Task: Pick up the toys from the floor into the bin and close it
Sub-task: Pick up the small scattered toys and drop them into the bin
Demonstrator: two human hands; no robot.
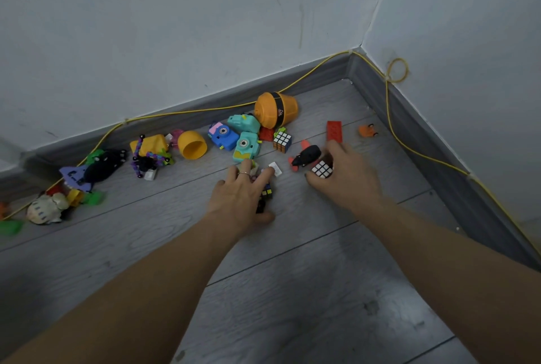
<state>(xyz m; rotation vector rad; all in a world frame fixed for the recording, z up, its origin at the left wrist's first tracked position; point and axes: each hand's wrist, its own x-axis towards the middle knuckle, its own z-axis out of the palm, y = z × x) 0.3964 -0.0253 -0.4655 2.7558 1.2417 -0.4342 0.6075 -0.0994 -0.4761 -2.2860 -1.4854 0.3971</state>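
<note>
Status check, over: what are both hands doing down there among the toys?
Right hand closed on small white-faced puzzle cube. Left hand pressed over another small dark puzzle cube, grip unclear. Bin not in view. Floor path clear.

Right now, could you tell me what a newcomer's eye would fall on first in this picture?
Two bare arms reach in from below: the right hand has its grip on a small puzzle cube, and the left hand presses over another cube on the grey floor. Beyond them, bright toys line the skirting, led by an orange cup-shaped toy and two teal toy cameras beside a blue one.
</note>
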